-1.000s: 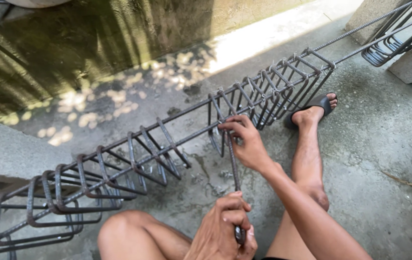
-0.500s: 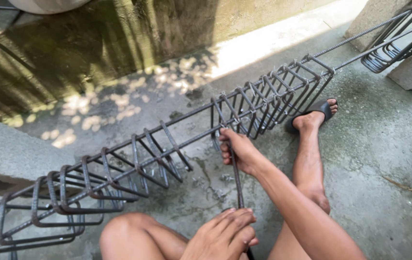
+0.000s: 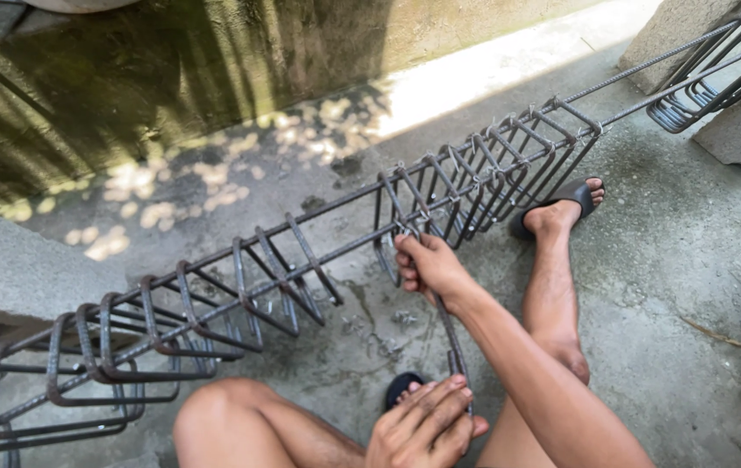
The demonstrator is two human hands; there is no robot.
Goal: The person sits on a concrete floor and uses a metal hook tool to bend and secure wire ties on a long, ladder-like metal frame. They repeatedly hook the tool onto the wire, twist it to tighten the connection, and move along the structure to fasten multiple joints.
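At the near long bar of the grey steel rebar cage (image 3: 440,186), my right hand (image 3: 429,267) is closed around a rectangular stirrup loop right where it crosses the bar; a thin wire tie sits just above my fingers (image 3: 405,260). Arm runs out straight from lower right, wrist slightly cocked, palm toward the cage.

My left hand (image 3: 427,422) is low, by my knee (image 3: 214,416), fingers curled loosely over the handle end of a thin dark metal hook tool (image 3: 452,334). Its shaft rises toward the right hand; the tip is hidden behind that hand, so I cannot tell if it's in the wire.

My read: tying this stirrup to the bar, mid-twist. Next move needs the right hand holding the loop square while the left spins the tool without snapping the wire.

Further out: bunched stirrups to the right, spread ones to the left, grey concrete blocks (image 3: 6,269) under the cage, my foot in a black sandal (image 3: 561,204) on the damp concrete floor (image 3: 691,286).
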